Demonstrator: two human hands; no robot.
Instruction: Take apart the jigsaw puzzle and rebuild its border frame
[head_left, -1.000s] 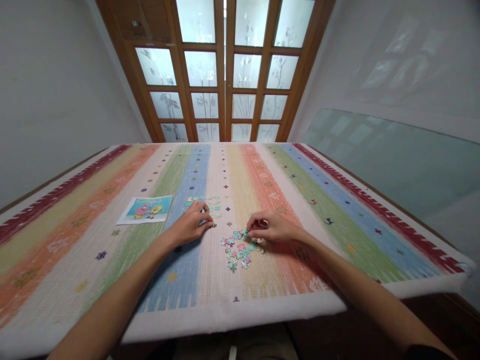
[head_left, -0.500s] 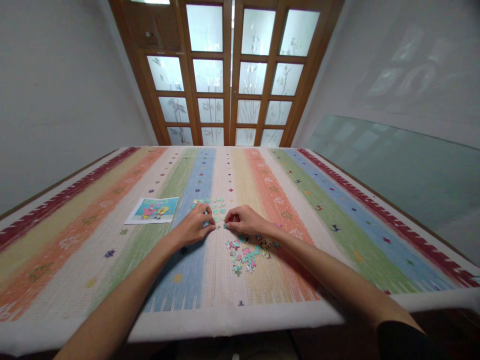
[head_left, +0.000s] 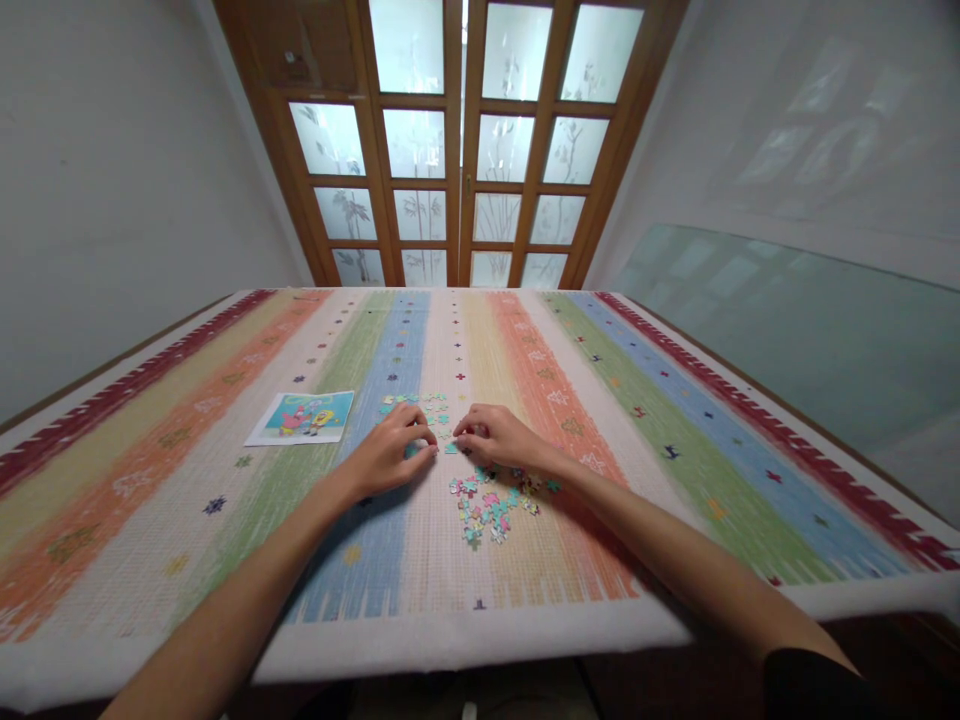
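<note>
My left hand (head_left: 397, 447) is just left of several turquoise jigsaw pieces (head_left: 437, 408), thumb and forefinger pinched together. Whatever may be between those fingertips is too small to make out. Facing it, my right hand (head_left: 496, 437) pinches a small turquoise jigsaw piece (head_left: 450, 449) low over the cloth. Only a narrow gap separates the two sets of fingertips. Below my right hand lies a loose heap of jigsaw pieces (head_left: 491, 512) in pink, turquoise and yellow, partly hidden by the wrist. The laid-out turquoise pieces are partly covered by my left hand.
A printed cartoon picture (head_left: 304, 418) lies flat to the left of my left hand. Striped cloth (head_left: 247, 530) covers the wide table. Beyond its far edge stand wooden doors with glass panes (head_left: 454, 150). A pale glass panel (head_left: 795, 330) leans at the right wall.
My right hand's fingertips have shifted slightly, and the turquoise piece at them shows more clearly. My left fingertips moved a little to the right. The camera view tilted slightly.
</note>
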